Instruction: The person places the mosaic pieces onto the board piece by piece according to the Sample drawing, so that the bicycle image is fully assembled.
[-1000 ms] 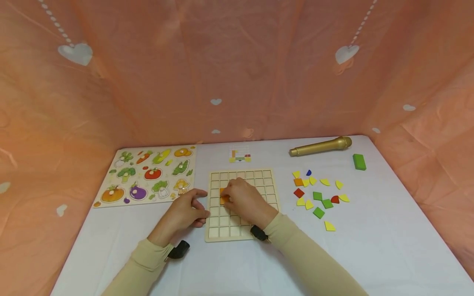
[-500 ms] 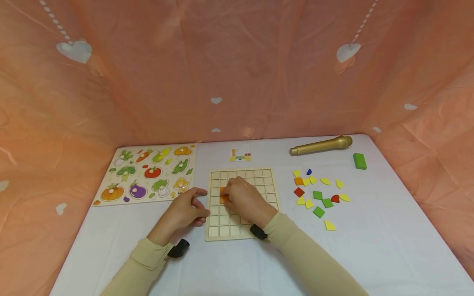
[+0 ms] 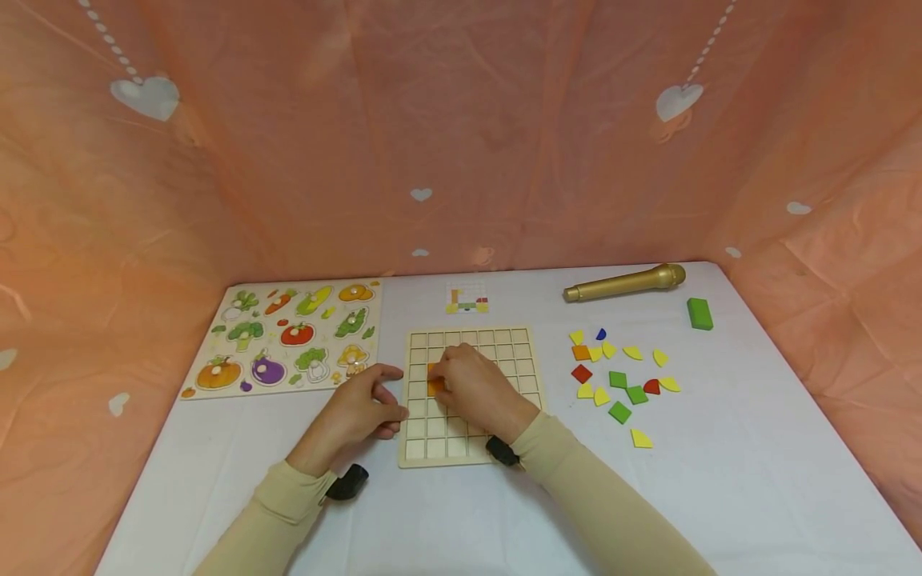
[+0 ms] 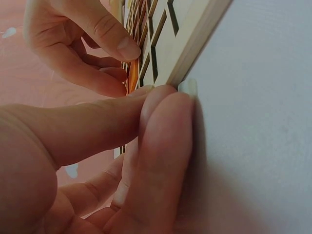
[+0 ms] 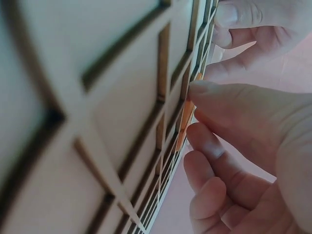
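Note:
A wooden grid board [image 3: 414, 450] lies flat on the white table. On its left edge, my left hand [image 3: 358, 412] rests with the thumb and a curled finger holding the rim, as the left wrist view shows close up. My right hand [image 3: 481, 390] reaches over the board and pinches an orange tile [image 3: 435, 386] in the second column from the left. The right wrist view has the thumb and index tips against this orange tile [image 5: 187, 116], which sits at the grid cells. The hand covers part of the tile and several cells.
Loose yellow, green [image 3: 618, 380], red, orange and blue pieces lie right of the board. A small pattern card [image 3: 467, 298] is behind it. A vegetable puzzle board [image 3: 333, 298] lies at left; a gold microphone [image 3: 623, 283] and green block [image 3: 699, 314] stand back right.

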A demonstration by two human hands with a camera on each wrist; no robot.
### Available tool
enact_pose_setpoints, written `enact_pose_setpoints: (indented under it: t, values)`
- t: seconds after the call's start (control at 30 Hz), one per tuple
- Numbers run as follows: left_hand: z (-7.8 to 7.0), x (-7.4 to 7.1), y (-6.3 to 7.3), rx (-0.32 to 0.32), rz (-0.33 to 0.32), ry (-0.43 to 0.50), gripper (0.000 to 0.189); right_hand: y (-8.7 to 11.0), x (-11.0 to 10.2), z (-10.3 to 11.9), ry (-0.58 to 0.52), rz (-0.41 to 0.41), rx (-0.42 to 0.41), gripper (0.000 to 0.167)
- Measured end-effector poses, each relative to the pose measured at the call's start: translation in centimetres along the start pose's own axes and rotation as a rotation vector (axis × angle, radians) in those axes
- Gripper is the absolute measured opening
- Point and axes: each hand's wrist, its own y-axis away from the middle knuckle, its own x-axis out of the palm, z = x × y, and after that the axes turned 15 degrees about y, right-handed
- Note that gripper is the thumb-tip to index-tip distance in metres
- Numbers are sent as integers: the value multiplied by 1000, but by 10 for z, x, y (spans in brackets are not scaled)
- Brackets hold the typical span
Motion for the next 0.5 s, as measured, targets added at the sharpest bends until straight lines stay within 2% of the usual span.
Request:
enact_pose_setpoints:
  t: [0.3, 0.5]
  values:
    - [2, 0, -3, 2, -2, 5, 62, 2, -5, -5, -32, 6, 8, 16]
    - [1, 0, -2, -7, -7, 18, 62, 10, -13, -31, -80, -14, 84, 18]
